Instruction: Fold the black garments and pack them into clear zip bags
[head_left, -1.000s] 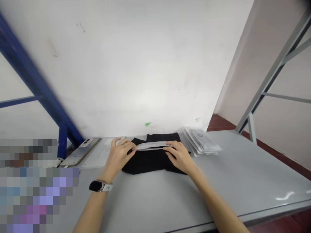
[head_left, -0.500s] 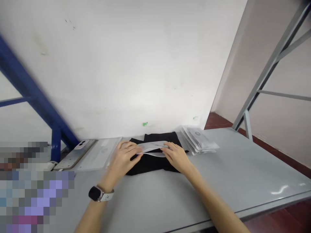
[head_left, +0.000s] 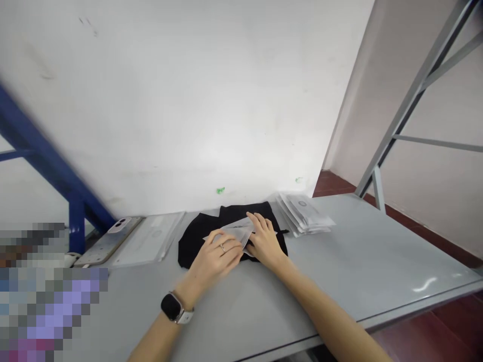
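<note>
Far left, a blue steel frame point(head_left: 77, 226) rises behind the table. On the grey table top point(head_left: 377, 261), well left of the left hand, lies a smartphone in a pale case point(head_left: 109, 242), and just beside it a flat clear plastic bag point(head_left: 149, 240). The left hand point(head_left: 215, 262) wears a black smartwatch point(head_left: 172, 307) at the wrist and a thin ring point(head_left: 222, 247); it is cupped down, fingers together, over the near end of a folded translucent plastic sheet point(head_left: 237, 234), grip unclear. Under both hands sits a black folded garment point(head_left: 196, 246), flat on the table. The sheet lies on top of it. The right hand point(head_left: 265, 242) is just beside the left, fingertips up on the sheet's far edge, apparently pinching it against the thumb. Right of that hand, near it, is a stack of sealed clear packets with printed labels point(head_left: 302, 215). Far right, a grey steel shelf upright point(head_left: 392, 125) slants up.
</note>
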A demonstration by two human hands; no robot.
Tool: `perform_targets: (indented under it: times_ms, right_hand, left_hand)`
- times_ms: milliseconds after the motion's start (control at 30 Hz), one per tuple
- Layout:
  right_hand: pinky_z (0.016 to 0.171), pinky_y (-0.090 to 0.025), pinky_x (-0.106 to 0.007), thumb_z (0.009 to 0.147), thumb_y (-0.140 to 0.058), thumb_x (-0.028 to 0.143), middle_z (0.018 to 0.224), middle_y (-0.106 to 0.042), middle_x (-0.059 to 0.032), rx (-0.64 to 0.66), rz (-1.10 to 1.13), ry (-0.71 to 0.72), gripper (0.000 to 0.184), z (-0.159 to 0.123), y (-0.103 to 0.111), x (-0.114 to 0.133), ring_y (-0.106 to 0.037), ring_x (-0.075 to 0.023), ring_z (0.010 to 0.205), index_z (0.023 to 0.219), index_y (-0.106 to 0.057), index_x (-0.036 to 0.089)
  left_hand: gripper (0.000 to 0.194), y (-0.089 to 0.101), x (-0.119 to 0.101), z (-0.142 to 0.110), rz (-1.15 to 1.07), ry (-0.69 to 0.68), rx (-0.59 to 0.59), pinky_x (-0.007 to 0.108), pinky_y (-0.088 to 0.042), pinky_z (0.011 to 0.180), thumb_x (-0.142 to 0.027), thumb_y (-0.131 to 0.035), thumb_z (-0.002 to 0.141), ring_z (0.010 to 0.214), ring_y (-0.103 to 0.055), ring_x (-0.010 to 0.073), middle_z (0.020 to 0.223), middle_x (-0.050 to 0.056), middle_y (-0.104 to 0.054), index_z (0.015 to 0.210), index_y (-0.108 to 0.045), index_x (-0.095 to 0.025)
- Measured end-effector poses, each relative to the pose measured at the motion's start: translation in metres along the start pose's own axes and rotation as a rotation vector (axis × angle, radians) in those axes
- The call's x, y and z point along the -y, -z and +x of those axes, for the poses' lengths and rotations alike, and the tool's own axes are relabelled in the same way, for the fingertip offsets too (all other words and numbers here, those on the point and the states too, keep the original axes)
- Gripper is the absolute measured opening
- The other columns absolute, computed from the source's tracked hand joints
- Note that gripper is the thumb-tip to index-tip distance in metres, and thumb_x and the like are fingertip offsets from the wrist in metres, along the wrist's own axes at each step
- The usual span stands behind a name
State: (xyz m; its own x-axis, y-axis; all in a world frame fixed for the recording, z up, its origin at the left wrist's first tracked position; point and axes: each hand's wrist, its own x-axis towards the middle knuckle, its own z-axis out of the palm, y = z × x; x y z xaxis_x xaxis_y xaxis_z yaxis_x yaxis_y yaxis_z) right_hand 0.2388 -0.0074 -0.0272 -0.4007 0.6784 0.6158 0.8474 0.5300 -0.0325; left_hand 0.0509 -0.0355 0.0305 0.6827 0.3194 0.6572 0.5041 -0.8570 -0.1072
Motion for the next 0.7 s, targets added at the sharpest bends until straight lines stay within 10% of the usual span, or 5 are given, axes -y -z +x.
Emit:
perform_targets:
  times_ms: [300, 467, 700]
  right_hand:
    - [0.092, -0.04, -0.046, 0.079, -0.065, 0.015, 0.139, -0.046, -0.0149, -0.069, 0.068, -0.031, 0.012, 0.001, -0.009, -0.007, -0.037, -0.0331, 0.127, 0.089, -0.072, 0.018]
    - [0.091, -0.04, -0.045, 0.083, -0.061, 0.014, 0.133, -0.051, -0.0123, -0.156, 0.145, -0.062, 0.011, 0.001, -0.004, -0.009, -0.043, -0.0297, 0.121, 0.081, -0.071, 0.02]
    - [0.099, -0.034, -0.051, 0.08, -0.057, 0.008, 0.131, -0.05, -0.0068, -0.238, 0.286, -0.046, 0.025, 0.003, 0.009, -0.009, -0.035, -0.031, 0.129, 0.09, -0.071, 0.026]
  left_hand:
    - [0.009, 0.0, 0.009, -0.002, -0.077, 0.095, 0.106, 0.039, -0.04, 0.093, -0.02, -0.057, 0.088, 0.099, -0.063, 0.0185, 0.095, 0.001, -0.074, 0.092, -0.065, -0.022]
    - [0.058, -0.004, 0.028, -0.013, -0.012, 0.233, 0.335, 0.046, -0.037, 0.102, -0.01, -0.056, 0.08, 0.13, -0.045, 0.0269, 0.138, 0.005, -0.054, 0.135, -0.047, -0.028]
    - [0.095, -0.001, 0.039, -0.027, -0.165, 0.369, 0.407, 0.033, -0.043, 0.105, 0.011, -0.031, 0.067, 0.133, -0.044, 0.0161, 0.154, -0.003, -0.032, 0.149, -0.019, -0.037]
